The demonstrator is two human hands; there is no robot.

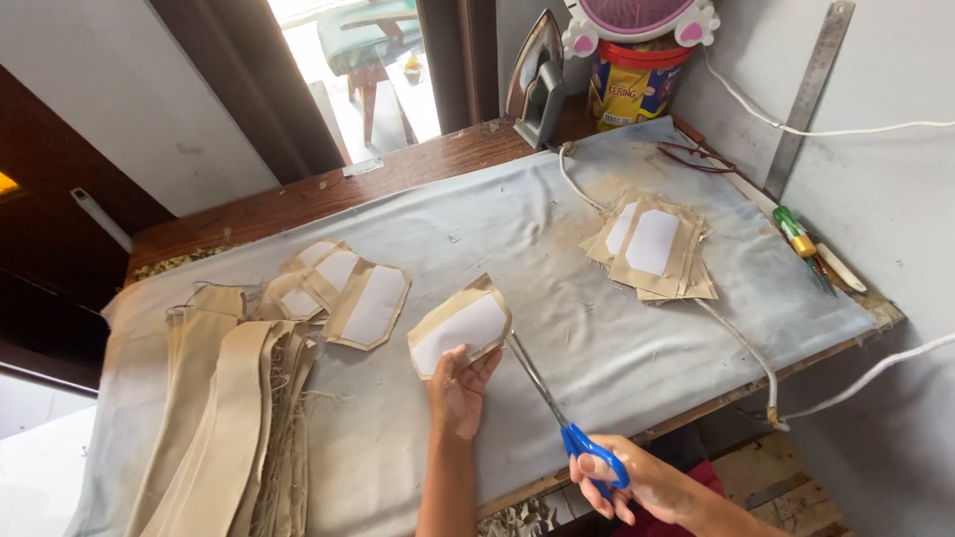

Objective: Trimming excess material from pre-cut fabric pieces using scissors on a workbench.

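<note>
My left hand (460,390) holds up a tan fabric piece with a white lining patch (461,326) above the grey cloth-covered table (517,229). My right hand (637,482) grips blue-handled scissors (552,403), whose blades reach up to the right edge of that piece. A stack of like tan pieces with white patches (655,249) lies to the right. Several more such pieces (343,288) lie spread to the left.
Long tan fabric strips (224,408) pile at the table's left end. An upright iron (537,80) and a coloured tub (634,80) stand at the back. A metal ruler (808,94) leans on the right wall. White cord (736,338) crosses the table; pens (806,249) lie at the right edge.
</note>
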